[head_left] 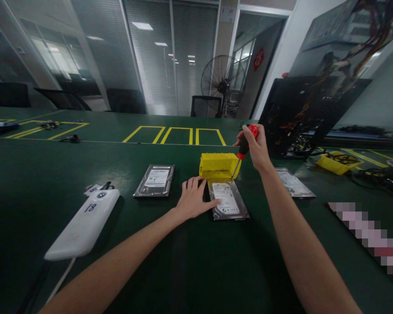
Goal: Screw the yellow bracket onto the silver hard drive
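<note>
A silver hard drive (pixel 234 201) with a white label lies on the green table in front of me. My left hand (pixel 194 199) rests at its left side, fingers spread, the thumb on the label. In my right hand (pixel 256 144) is a screwdriver (pixel 243 148) with a red and black handle. Its shaft slants down to the drive's far right corner; I cannot tell whether the tip sits in a screw. Just behind the drive, a yellow plastic bin (pixel 218 160) lies with its open side towards me.
A second hard drive (pixel 155 181) lies left, a third (pixel 296 183) right, partly behind my forearm. A white device marked 18 (pixel 85 226) with a cable is at left. At right stand an opened computer case (pixel 291 113), another yellow bin (pixel 337 162) and a pixelated flat object (pixel 367 233).
</note>
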Demonstrator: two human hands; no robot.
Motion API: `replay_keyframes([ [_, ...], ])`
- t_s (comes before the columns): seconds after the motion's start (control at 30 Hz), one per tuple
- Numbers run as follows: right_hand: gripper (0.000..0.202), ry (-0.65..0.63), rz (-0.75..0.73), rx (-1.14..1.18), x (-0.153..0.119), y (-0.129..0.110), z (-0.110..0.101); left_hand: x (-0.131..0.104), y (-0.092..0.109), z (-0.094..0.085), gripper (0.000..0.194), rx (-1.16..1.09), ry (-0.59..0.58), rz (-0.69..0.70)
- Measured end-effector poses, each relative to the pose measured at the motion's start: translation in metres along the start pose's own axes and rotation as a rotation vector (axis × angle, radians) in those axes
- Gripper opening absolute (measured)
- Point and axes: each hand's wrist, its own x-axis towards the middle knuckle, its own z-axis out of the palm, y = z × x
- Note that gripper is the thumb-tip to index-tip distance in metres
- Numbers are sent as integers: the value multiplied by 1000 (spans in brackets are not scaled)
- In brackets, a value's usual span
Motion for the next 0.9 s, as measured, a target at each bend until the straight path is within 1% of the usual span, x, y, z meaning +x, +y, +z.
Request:
replay_keyframes([
  [0.13, 43, -9, -1, -11, -1, 1, 3, 1, -2, 3, 96, -3, 12, 4],
  [0.23, 45, 8, -4, -36, -1, 1, 2, 1, -4, 5, 92, -11, 19, 8],
  [0.4, 46, 27, 10, -20, -1, -1, 1, 1, -3, 3, 91, -25, 2, -1],
  [0.53, 46, 67, -21, -3, -2, -1, 4, 0, 0, 0, 94, -27, -6, -8],
  [0.63, 41, 133, -58, -44, 1, -7, 3, 0, 0, 1, 93, -29, 13, -5],
  [0.7, 36, 223, -93, -44, 6, -18, -4, 0, -1, 2, 91, -30, 17, 2],
  [0.8, 30, 415, -142, -1, 14, -35, -26, 0, -2, 2, 91, -45, 6, 7],
  [0.83, 30, 474, -118, -16, 16, -38, -35, 0, -2, 2, 92, -51, 4, 9],
  [0.87, 29, 502, -39, -59, 15, -39, -44, 0, -2, 1, 92, -57, 4, 9],
  [0.9, 28, 488, 109, -108, 12, -37, -53, 0, -1, 1, 92, -60, 6, 8],
])
